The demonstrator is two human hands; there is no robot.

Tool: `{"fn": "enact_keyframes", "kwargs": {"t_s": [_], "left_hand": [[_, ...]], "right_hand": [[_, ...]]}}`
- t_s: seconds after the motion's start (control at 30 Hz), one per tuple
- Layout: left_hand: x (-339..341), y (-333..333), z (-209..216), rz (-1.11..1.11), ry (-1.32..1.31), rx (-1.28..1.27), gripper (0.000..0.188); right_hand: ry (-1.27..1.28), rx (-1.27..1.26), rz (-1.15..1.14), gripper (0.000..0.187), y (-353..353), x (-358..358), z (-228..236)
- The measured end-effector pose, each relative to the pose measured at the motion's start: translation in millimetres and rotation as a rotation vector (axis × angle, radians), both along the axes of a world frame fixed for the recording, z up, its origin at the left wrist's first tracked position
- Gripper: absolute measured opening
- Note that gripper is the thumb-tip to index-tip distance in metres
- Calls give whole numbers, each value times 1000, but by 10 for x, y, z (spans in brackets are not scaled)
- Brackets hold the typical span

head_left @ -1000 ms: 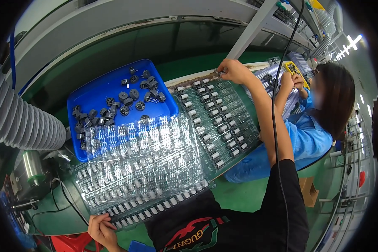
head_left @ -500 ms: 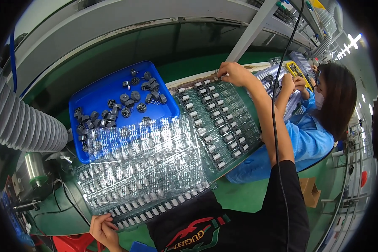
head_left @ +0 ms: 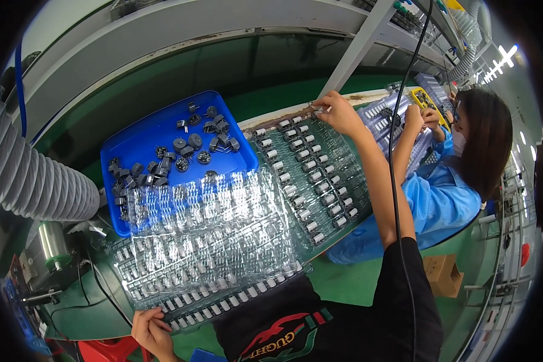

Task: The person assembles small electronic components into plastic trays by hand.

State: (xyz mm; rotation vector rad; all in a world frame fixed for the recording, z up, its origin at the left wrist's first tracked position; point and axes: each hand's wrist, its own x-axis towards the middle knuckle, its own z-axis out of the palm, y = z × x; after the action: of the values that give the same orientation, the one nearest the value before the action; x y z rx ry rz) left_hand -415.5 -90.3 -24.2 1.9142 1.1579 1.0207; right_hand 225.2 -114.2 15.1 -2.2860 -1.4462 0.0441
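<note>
My left hand (head_left: 152, 333) is closed on the near-left corner of a clear plastic tray (head_left: 181, 304), whose pockets hold rows of small white-and-dark cylindrical parts. Another clear blister sheet (head_left: 205, 208) lies over much of it, glaring in the light. Stretched out to the far right, my right hand (head_left: 339, 114) has its thumb and fingers pinched together at the far corner of a second clear tray (head_left: 350, 154). What sits between those fingertips is too small to make out. Columns of the same white cylinders (head_left: 309, 164) fill part of this second tray.
A blue bin (head_left: 163, 130) with loose dark round parts (head_left: 194, 140) stands behind the trays. At left are a grey flexible duct (head_left: 39, 175) and a metal cylinder (head_left: 53, 241). A black cable (head_left: 394, 175) hangs before my right arm. A co-worker in blue (head_left: 434, 193) works at right.
The whole view has shifted slightly. My right hand stays at the tray's far corner with its fingers a little lower; my left hand keeps its place at the near corner.
</note>
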Motion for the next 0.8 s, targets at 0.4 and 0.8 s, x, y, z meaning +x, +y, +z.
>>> {"fn": "enact_keyframes", "kwargs": {"t_s": [0.4, 0.8], "left_hand": [[212, 11, 450, 319, 270, 67, 28], [620, 162, 562, 290, 388, 118, 12]], "right_hand": [[88, 351, 166, 25, -946, -2503, 240], [108, 246, 32, 55, -1345, -3215, -138]]}}
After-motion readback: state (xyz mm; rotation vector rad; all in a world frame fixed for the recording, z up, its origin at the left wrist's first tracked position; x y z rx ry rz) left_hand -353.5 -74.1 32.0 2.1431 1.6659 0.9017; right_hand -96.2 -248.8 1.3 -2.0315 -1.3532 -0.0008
